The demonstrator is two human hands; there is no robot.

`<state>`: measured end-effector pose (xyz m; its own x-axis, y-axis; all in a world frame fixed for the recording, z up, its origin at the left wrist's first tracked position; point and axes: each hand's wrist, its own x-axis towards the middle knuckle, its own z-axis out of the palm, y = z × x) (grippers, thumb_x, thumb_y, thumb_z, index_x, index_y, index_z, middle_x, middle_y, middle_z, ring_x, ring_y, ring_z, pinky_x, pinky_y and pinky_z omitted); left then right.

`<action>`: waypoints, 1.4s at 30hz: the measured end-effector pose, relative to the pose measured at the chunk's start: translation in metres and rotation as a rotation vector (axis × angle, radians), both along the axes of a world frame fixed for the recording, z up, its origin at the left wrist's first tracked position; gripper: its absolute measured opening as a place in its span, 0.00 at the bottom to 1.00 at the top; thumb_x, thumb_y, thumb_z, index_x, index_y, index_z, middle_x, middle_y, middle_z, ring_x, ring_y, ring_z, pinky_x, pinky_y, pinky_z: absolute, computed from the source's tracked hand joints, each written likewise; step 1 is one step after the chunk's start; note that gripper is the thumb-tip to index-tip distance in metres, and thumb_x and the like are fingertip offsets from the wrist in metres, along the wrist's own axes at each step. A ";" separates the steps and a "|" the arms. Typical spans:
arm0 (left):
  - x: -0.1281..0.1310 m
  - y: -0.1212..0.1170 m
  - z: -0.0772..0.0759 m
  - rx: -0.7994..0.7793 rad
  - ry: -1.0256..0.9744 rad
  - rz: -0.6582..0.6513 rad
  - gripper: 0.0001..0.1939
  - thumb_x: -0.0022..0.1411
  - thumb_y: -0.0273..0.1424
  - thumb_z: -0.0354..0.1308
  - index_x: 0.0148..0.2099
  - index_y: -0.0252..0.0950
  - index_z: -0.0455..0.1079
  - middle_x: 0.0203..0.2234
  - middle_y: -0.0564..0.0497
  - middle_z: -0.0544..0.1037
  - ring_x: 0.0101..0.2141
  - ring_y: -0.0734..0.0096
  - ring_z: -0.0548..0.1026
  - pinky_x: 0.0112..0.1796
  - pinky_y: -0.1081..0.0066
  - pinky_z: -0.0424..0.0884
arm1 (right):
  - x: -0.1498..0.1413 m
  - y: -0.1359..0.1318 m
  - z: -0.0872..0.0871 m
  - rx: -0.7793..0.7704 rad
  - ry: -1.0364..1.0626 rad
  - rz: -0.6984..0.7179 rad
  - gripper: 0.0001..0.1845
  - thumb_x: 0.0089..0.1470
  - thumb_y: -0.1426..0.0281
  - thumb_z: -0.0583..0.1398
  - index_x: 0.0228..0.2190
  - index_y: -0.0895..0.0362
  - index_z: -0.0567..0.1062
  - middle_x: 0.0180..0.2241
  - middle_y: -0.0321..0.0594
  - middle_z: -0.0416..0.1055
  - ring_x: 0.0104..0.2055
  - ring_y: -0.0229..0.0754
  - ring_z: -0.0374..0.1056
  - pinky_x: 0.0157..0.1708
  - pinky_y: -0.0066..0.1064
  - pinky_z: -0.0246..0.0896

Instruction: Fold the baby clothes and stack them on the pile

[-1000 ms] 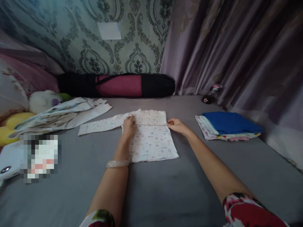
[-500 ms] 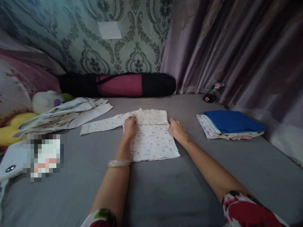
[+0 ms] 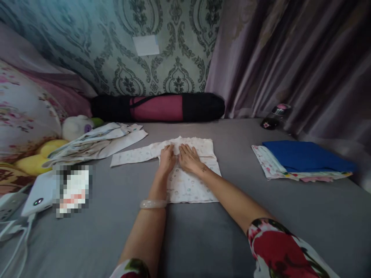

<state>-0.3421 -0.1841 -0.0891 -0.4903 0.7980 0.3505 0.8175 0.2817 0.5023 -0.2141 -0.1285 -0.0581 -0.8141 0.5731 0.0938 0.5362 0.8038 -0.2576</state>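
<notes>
A small white long-sleeved shirt (image 3: 189, 189) with a pale print lies on the grey bed sheet. One sleeve (image 3: 130, 155) stretches out to the left, while the other is folded across the upper body of the shirt. My left hand (image 3: 167, 159) rests near the left shoulder, its bent fingers closed on the cloth. Right beside it, my right hand (image 3: 189, 158) lies flat on the folded sleeve, fingers stretched out. The cloth under both palms is hidden.
On the right sits a stack of folded clothes (image 3: 307, 156), blue on top, with a bottle (image 3: 271, 119) behind it. Loose clothes (image 3: 98, 144), plush toys (image 3: 77, 127) and a white power bank (image 3: 40, 193) with cables are at left. A long black-and-pink bag (image 3: 156, 108) lies along the wall.
My right hand has moved left from the shirt's right edge onto its middle, flattening out beside my left hand. My left hand stays at the shoulder. The view has shifted slightly left.
</notes>
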 end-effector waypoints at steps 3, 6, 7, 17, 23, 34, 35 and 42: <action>0.001 -0.001 -0.001 -0.005 0.017 0.003 0.25 0.55 0.19 0.46 0.54 0.29 0.69 0.49 0.37 0.73 0.50 0.55 0.70 0.52 0.59 0.66 | 0.004 0.004 -0.004 -0.013 -0.022 -0.057 0.32 0.65 0.64 0.41 0.65 0.68 0.53 0.68 0.50 0.44 0.70 0.50 0.37 0.66 0.47 0.28; 0.001 -0.003 0.000 -0.017 0.014 -0.002 0.24 0.58 0.20 0.46 0.55 0.30 0.68 0.50 0.37 0.72 0.51 0.55 0.70 0.53 0.58 0.65 | 0.013 0.014 -0.005 -0.007 -0.056 -0.151 0.35 0.64 0.63 0.42 0.65 0.73 0.50 0.68 0.56 0.41 0.70 0.53 0.36 0.66 0.48 0.29; 0.002 -0.003 0.001 -0.028 0.011 -0.005 0.24 0.59 0.21 0.46 0.56 0.30 0.68 0.51 0.37 0.72 0.51 0.54 0.70 0.53 0.57 0.65 | 0.016 0.018 -0.006 -0.004 -0.068 -0.185 0.35 0.64 0.62 0.42 0.65 0.74 0.50 0.68 0.57 0.40 0.70 0.54 0.36 0.66 0.48 0.29; 0.003 -0.006 0.006 -0.108 0.036 -0.017 0.23 0.61 0.22 0.43 0.56 0.29 0.68 0.53 0.36 0.71 0.52 0.53 0.68 0.54 0.57 0.63 | 0.042 0.062 -0.006 0.031 -0.152 -0.331 0.37 0.63 0.62 0.41 0.64 0.77 0.49 0.68 0.60 0.41 0.70 0.56 0.36 0.65 0.48 0.33; 0.004 -0.004 0.004 -0.124 0.059 -0.005 0.22 0.62 0.22 0.43 0.56 0.32 0.67 0.52 0.38 0.71 0.52 0.55 0.69 0.54 0.57 0.63 | 0.044 0.082 -0.006 0.020 -0.168 -0.360 0.36 0.63 0.63 0.41 0.65 0.74 0.50 0.68 0.57 0.42 0.69 0.55 0.37 0.65 0.47 0.36; 0.018 -0.010 0.013 -0.011 0.201 -0.006 0.17 0.68 0.31 0.45 0.54 0.35 0.67 0.55 0.40 0.69 0.54 0.53 0.66 0.53 0.54 0.65 | 0.025 0.063 0.004 0.138 -0.078 -0.186 0.33 0.63 0.65 0.41 0.64 0.70 0.53 0.68 0.54 0.43 0.70 0.51 0.36 0.66 0.49 0.27; 0.020 -0.010 0.013 -0.028 0.207 -0.047 0.17 0.68 0.31 0.44 0.55 0.35 0.67 0.55 0.41 0.70 0.55 0.55 0.66 0.54 0.56 0.64 | 0.021 0.061 0.003 0.123 -0.067 -0.160 0.33 0.63 0.65 0.41 0.64 0.70 0.53 0.68 0.53 0.44 0.70 0.51 0.37 0.66 0.48 0.28; 0.026 -0.010 0.008 -0.254 0.203 -0.103 0.24 0.70 0.38 0.44 0.63 0.32 0.59 0.63 0.39 0.61 0.64 0.53 0.56 0.61 0.54 0.53 | 0.009 0.067 -0.009 0.037 -0.095 -0.184 0.34 0.64 0.62 0.39 0.65 0.69 0.51 0.69 0.51 0.42 0.70 0.51 0.36 0.66 0.49 0.30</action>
<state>-0.3161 -0.1939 -0.0811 -0.3431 0.9140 0.2165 0.9243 0.2875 0.2510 -0.2055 -0.0610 -0.0674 -0.7021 0.7107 0.0451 0.6955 0.6979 -0.1709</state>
